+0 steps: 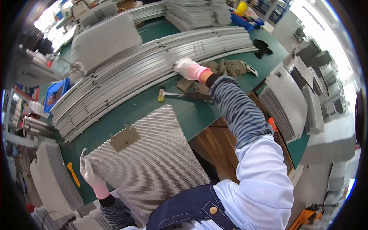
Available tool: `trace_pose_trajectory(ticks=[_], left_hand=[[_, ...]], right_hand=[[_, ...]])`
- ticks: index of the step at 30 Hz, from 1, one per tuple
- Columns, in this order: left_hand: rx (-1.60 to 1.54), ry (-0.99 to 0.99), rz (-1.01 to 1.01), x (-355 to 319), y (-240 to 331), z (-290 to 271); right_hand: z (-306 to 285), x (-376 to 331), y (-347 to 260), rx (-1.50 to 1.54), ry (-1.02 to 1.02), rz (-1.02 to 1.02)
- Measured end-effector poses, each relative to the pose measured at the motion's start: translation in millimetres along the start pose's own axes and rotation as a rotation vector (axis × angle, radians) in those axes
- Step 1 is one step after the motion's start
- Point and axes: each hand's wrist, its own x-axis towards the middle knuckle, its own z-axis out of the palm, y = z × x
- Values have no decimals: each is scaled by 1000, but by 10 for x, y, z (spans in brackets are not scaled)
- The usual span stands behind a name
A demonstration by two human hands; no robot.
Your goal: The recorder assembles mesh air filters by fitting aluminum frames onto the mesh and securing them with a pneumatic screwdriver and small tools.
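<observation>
Green tabletop [203, 115] bears metal strips [149, 63], left fingers [88, 167] pinching a mesh panel [153, 161], right fingers [180, 65] impossible to judge, bib lettering [176, 226] blurred.

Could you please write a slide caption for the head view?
Left hand at a corner of a mesh sheet, right hand by long metal strips on a green table.

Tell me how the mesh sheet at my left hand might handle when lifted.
The mesh sheet is probably light for its size, given its thin mesh. It seems fairly stiff, looking flat beside the left hand. Its jagged edge might snag.
</observation>
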Motion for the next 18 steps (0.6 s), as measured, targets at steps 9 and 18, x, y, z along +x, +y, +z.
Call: trace_pose_trajectory(ticks=[9, 18], left_hand=[[66, -124, -154, 10, 246, 343], [-122, -210, -106, -40, 349, 283]], right_hand=[[-123, -20, 453, 394, 179, 127], [-1396, -969, -16, 747, 535, -104]])
